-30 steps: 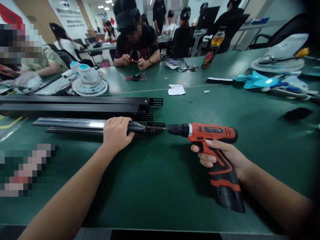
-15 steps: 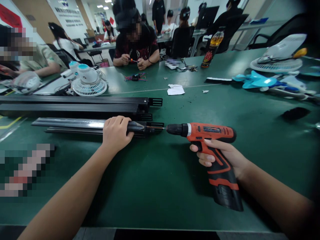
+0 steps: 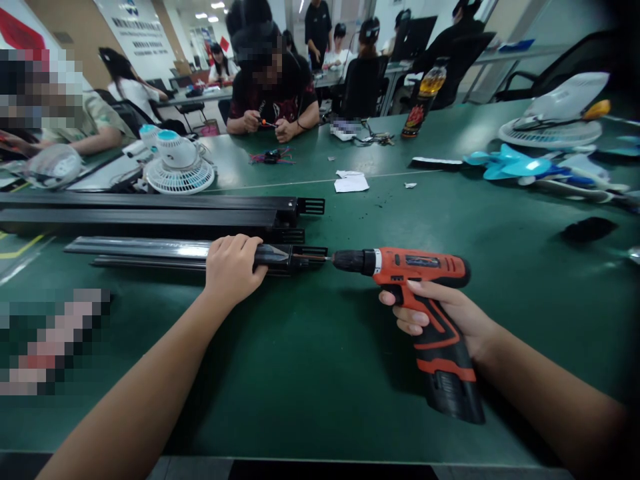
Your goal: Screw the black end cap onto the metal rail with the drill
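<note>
One drill [image 3: 423, 270] points left, long axis crosswise; right hand [image 3: 457, 312] curls fingers round it, left hand [image 3: 233, 270] clasps dark bar [image 3: 145, 248]

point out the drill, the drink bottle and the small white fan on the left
drill [image 3: 420, 267]: head view, on its orange body
drink bottle [image 3: 419, 115]: head view, on the dark label
small white fan [image 3: 181, 175]: head view, on its round grille

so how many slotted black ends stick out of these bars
3: a far end, a middle end, and a near end by the drill, just past the left hand. More may be hidden behind the bars.
</note>
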Action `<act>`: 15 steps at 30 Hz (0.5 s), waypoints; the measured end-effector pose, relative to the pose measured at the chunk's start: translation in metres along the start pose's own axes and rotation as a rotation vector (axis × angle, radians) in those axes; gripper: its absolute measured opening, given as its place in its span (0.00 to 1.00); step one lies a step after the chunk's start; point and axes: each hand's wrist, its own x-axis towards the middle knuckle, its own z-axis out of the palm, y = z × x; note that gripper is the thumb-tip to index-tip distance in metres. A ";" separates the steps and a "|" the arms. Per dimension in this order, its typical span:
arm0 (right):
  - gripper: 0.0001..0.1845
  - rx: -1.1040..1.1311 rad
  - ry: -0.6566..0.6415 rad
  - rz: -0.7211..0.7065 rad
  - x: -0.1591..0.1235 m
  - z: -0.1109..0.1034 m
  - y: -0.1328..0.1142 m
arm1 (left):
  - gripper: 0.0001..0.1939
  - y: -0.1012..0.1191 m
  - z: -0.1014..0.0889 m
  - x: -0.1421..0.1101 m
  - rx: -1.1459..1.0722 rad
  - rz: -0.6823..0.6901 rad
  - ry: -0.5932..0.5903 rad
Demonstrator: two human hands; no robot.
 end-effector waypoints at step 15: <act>0.20 -0.014 -0.007 0.005 0.000 -0.002 0.001 | 0.16 0.001 0.000 0.000 0.020 0.012 0.019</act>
